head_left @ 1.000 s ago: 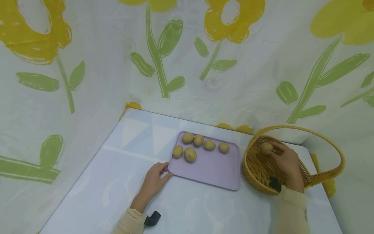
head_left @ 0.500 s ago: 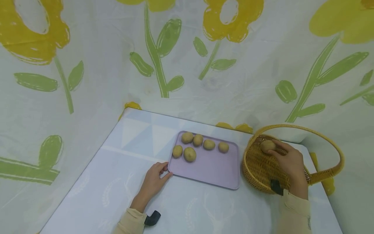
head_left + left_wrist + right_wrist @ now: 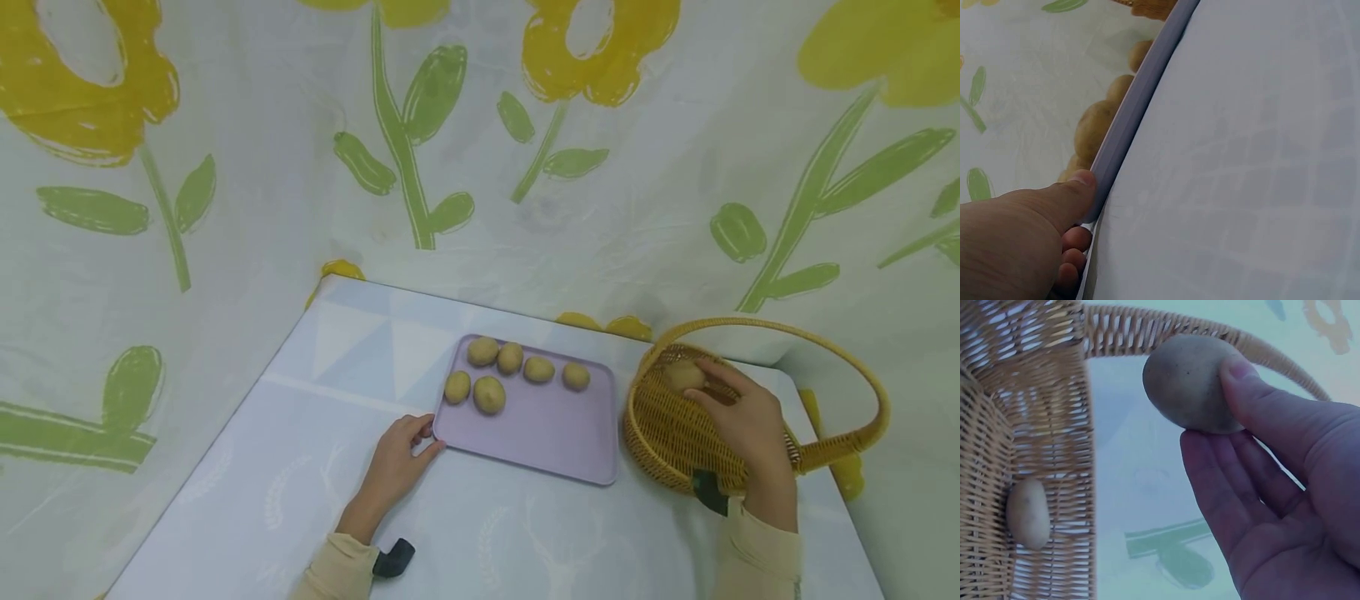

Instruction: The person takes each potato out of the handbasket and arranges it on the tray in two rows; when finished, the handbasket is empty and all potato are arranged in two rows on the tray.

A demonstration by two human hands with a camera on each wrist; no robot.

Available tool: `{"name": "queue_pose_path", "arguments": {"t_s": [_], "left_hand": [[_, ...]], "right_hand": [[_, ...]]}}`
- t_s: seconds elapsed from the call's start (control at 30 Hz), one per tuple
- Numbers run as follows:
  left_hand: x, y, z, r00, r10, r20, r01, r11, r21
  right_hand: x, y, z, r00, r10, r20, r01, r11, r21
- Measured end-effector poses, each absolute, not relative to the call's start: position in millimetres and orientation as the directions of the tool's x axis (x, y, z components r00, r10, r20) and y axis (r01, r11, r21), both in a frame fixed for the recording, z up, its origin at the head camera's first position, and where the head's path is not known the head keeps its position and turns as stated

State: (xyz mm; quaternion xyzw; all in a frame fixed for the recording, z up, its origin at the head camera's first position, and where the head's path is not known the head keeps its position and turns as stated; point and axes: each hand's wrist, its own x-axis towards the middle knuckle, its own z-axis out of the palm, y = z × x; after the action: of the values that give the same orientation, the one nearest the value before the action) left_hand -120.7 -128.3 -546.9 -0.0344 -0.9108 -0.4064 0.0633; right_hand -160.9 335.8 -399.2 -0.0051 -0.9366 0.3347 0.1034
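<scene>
In the head view, my right hand is over the wicker basket, pinching a potato between thumb and fingertips. The right wrist view shows this potato up close, with another potato lying inside the basket. My left hand grips the near left corner of the lilac tray. Its thumb presses on the rim and the other fingers curl against the corner, as the left wrist view shows. Several potatoes lie on the tray, towards its back and left.
The basket's tall handle arches over its far side and right. Tray and basket stand side by side on a table with a pale patterned cover. A flower-print cloth hangs behind the table and along its sides.
My right hand has shifted slightly to the right and nearer, with the potato still pinched over the basket. The left hand and the tray stay in place.
</scene>
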Motion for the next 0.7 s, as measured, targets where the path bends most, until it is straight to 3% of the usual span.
{"name": "queue_pose_path", "arguments": {"t_s": [0.43, 0.7], "left_hand": [[-121, -128, -544, -0.988, 0.013, 0.156, 0.124, 0.673, 0.729], [-120, -127, -545, -0.988, 0.011, 0.152, 0.120, 0.673, 0.730]], "right_hand": [[-155, 304, -390, -0.929, -0.054, 0.365, -0.311, 0.646, -0.697], [-160, 269, -390, -0.912, -0.138, 0.386, -0.394, 0.550, -0.736]]}}
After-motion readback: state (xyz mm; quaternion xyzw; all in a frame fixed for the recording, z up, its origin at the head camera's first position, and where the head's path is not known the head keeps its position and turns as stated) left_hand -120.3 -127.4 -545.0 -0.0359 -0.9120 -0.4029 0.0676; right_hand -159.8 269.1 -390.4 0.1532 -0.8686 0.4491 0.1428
